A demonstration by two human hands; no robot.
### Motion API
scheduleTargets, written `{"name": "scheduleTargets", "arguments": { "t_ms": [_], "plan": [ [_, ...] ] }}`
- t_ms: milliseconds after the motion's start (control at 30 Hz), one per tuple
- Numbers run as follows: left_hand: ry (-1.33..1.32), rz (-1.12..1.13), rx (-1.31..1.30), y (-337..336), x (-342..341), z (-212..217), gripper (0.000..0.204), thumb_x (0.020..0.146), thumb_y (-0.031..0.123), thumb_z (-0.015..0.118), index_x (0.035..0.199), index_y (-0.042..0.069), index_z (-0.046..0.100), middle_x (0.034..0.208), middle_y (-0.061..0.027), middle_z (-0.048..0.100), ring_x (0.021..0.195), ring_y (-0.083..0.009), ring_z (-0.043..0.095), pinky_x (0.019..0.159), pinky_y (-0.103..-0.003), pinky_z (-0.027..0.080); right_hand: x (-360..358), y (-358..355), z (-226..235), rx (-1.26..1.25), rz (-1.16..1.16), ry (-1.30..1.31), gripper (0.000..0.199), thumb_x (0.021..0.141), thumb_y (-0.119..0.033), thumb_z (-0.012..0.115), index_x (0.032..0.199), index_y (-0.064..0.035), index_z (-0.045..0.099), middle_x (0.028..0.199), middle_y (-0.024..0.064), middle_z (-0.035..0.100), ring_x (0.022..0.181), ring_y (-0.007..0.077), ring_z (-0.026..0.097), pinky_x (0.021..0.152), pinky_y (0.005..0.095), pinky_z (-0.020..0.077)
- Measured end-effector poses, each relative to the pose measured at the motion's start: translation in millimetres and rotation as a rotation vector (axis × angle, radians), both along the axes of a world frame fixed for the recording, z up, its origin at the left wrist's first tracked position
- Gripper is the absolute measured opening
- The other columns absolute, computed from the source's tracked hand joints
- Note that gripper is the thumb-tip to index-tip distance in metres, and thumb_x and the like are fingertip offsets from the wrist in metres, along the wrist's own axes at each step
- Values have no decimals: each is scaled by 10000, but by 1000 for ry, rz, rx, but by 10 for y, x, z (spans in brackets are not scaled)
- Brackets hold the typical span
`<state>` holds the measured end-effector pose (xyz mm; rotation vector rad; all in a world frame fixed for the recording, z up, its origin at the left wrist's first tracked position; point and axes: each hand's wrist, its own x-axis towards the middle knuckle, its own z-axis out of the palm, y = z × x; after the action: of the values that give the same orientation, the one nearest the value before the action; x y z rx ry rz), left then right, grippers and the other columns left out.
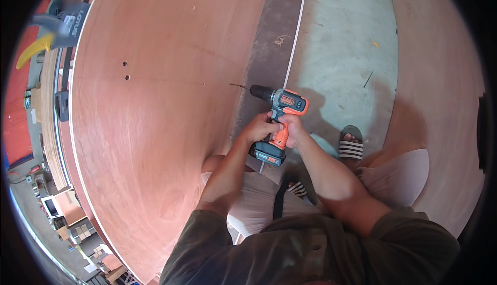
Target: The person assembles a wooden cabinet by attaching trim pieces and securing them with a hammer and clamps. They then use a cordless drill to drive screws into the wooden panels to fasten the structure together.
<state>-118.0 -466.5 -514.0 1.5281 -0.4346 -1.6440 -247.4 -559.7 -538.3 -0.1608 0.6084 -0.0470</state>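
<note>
An orange and black cordless drill [290, 101] is held in both my hands in front of me, its chuck and thin bit pointing left. My right hand [292, 129] wraps round the grip from the right side. From the left, my left hand [261, 128] closes on the same grip, just above the black battery. The bit's tip lies over the near edge of a reddish-brown plywood panel [155, 129]; whether it touches the wood I cannot tell. Several small holes mark the panel, among them a dark pair [126, 71] left of the bit.
A clamp with a yellow handle [36, 50] grips the panel's far left edge. Behind it, boxes and tools [77, 228] lie on a lower floor. To the right are a pale green floor strip [341, 41], my sandalled foot [351, 142] and another wooden panel [440, 72].
</note>
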Motion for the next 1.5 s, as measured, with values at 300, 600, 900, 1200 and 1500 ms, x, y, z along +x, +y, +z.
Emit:
{"name": "scheduleTargets", "arguments": {
  "t_ms": [300, 600, 900, 1200, 1500],
  "plan": [
    [20, -23, 14, -65, 74, 57, 222, 790, 101, 699, 974, 44, 589, 727, -21, 604, 590, -98, 573, 551, -257, 473, 50, 18, 68, 34, -55, -14, 321, 753, -156, 533, 1033, -33, 629, 823, 110, 621, 551, 225, 561, 525, 368, 508],
    [29, -15, 14, -69, 68, 62, 240, 780, 121, 705, 971, 39, 585, 728, -25, 604, 602, -101, 574, 560, -261, 472, 56, 32, 16, 34, -68, -8, 328, 738, -152, 545, 1031, -29, 626, 809, 114, 608, 539, 226, 552, 513, 373, 503],
    [11, -20, 22, -64, 60, 39, 248, 771, 126, 708, 965, 27, 589, 736, -35, 607, 610, -107, 575, 571, -273, 478, 45, 26, -5, 37, -60, -11, 303, 730, -154, 552, 1000, -38, 629, 809, 115, 604, 536, 227, 551, 514, 376, 500],
    [-6, 1, 33, -49, 81, 17, 255, 748, 105, 700, 967, 27, 595, 729, -40, 609, 608, -113, 582, 569, -264, 470, 82, 23, 14, 46, -66, -8, 284, 742, -145, 551, 988, -25, 624, 806, 120, 608, 543, 242, 564, 514, 372, 514],
    [-5, 13, 8, -65, 96, 38, 257, 776, 110, 699, 990, 30, 584, 752, -33, 606, 622, -106, 579, 581, -265, 477, 114, -11, 18, 30, -50, -2, 264, 766, -137, 537, 992, -26, 615, 784, 110, 601, 537, 231, 559, 501, 376, 509]
  ]
}}
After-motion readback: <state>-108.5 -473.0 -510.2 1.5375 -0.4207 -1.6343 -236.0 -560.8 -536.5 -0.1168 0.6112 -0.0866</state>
